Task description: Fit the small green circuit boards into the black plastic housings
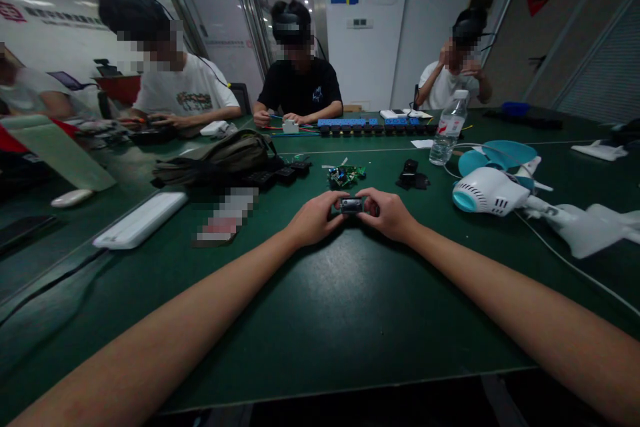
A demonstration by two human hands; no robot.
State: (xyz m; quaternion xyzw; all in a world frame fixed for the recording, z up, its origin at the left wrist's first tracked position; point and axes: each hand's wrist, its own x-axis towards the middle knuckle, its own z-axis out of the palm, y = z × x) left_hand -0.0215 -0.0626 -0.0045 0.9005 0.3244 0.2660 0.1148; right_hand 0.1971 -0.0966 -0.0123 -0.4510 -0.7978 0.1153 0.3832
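Note:
Between my two hands, just above the green table, is a small dark rectangular device with a shiny face. My left hand grips its left end between thumb and fingers. On the opposite end, my right hand pinches it the same way. Its exact kind is too small to make out. Beyond my hands lies a heap of small green circuit boards. A black clip-like part rests on the table to the right of the boards.
At right lies a white and teal fan with its cable, beside a water bottle. Leftward are a white power bank, a blurred card and a dark bag. Blue terminal strips and several people are across the table.

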